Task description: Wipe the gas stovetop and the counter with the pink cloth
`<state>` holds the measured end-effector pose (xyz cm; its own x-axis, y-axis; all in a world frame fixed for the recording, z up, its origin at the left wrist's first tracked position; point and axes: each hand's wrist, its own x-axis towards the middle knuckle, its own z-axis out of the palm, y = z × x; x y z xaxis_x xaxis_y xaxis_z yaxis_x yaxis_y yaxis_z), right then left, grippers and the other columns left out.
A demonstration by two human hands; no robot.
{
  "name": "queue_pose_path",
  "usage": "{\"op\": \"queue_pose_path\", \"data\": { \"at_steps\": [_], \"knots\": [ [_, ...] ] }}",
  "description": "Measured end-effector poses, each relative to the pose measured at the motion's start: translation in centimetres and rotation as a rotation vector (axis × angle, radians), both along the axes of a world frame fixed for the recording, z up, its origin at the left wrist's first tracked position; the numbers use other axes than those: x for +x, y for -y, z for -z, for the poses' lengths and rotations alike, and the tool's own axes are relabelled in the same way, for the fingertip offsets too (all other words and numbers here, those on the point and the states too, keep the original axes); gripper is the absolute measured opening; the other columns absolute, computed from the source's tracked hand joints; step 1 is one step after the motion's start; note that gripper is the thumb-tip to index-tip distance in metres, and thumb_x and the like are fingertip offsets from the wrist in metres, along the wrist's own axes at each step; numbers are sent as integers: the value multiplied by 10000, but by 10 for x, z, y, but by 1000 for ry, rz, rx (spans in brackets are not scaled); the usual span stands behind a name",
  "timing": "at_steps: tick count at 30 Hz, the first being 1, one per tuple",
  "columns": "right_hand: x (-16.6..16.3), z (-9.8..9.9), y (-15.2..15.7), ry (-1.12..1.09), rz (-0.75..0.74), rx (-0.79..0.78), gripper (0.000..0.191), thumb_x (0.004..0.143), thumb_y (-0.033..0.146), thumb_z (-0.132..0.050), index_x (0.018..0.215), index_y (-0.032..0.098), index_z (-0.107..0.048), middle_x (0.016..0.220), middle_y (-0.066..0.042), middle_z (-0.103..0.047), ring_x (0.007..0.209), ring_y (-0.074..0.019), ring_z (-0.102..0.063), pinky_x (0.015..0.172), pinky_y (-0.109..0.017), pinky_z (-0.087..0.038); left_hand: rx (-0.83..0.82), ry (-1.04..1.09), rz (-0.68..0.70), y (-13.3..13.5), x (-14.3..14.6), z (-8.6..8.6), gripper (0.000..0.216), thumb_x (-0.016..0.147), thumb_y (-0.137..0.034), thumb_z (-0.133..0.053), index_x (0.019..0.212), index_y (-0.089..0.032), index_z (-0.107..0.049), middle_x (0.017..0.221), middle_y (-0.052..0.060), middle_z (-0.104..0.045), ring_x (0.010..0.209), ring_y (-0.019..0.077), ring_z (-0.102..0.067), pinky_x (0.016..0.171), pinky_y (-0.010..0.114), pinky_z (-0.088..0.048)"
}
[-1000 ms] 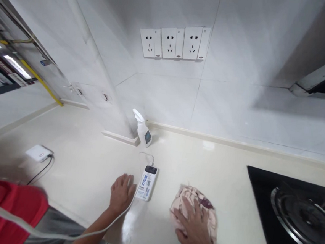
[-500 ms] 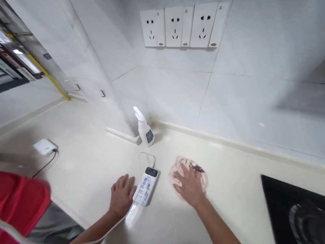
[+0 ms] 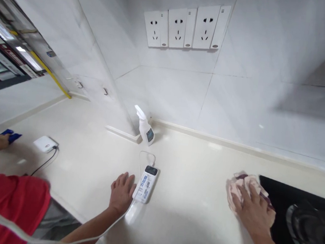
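My right hand [image 3: 253, 213] presses on a crumpled pink-and-white cloth [image 3: 235, 190], with its fingers bent over the folds. The cloth lies at the left edge of the black cooktop, partly on the pale counter; my palm hides some of it. Flat on the counter rests my left hand [image 3: 121, 193], fingers slightly apart and holding nothing. Beside its thumb is a white power bank [image 3: 146, 185] with a dark display and a cable plugged into its top. A white spray bottle [image 3: 145, 128] stands farther back by the wall corner.
The black cooktop [image 3: 278, 217] with a round burner is at the right. Another person in a red shirt [image 3: 8, 203] works at the left, with a hand on a blue cloth [image 3: 11, 136]. A white box [image 3: 45, 144] with a black cable sits near them. Wall sockets [image 3: 186, 26] are above.
My right hand has slid the cloth rightward from mid-counter to the cooktop's edge, and the cloth is more bunched. My left hand has stayed put. The other person's arm and blue cloth have come into view.
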<state>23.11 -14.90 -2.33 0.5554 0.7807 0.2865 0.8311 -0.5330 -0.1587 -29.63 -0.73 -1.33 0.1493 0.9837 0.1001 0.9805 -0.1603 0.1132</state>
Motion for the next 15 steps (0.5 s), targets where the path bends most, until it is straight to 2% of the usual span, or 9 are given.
{"op": "queue_pose_path", "data": {
  "at_steps": [4,8,11,13,15],
  "knots": [
    [-70,2,30,43,-78,-67,527,1011,504,-450,1455,305,-652,1688,-112,-386,1316,-489,-498,988,-714,-424,1,3,-2,0,1,1,472,1028,-444,-420,1402,-254,-636,1554,147,-554,1465,339,-425,1175,561,-368],
    [-146,18,50,0,-352,-203,462,924,455,-582,1370,412,-698,1632,-46,-494,1265,-498,-553,959,-712,-453,-9,5,-6,1,1,2,482,1031,-448,-402,1403,-247,-635,1552,157,-553,1470,341,-420,1173,568,-366],
    [-193,23,47,-114,-616,-274,603,834,400,-686,1426,493,-622,1649,4,-482,1357,-507,-508,1009,-691,-447,-11,7,-5,1,1,1,486,1031,-449,-399,1405,-245,-633,1555,158,-550,1468,343,-422,1170,569,-368],
    [-214,17,35,-201,-782,-310,677,830,390,-705,1480,508,-557,1708,30,-388,1441,-499,-437,1082,-697,-399,-8,8,-6,1,2,0,481,1030,-445,-404,1401,-248,-638,1550,157,-554,1461,343,-428,1165,570,-372],
    [-226,4,16,-274,-925,-334,662,865,413,-687,1500,513,-525,1744,56,-305,1517,-474,-345,1159,-705,-318,-5,9,-6,1,2,0,471,1024,-443,-421,1394,-255,-646,1543,155,-562,1454,342,-436,1160,567,-377]
  ]
}}
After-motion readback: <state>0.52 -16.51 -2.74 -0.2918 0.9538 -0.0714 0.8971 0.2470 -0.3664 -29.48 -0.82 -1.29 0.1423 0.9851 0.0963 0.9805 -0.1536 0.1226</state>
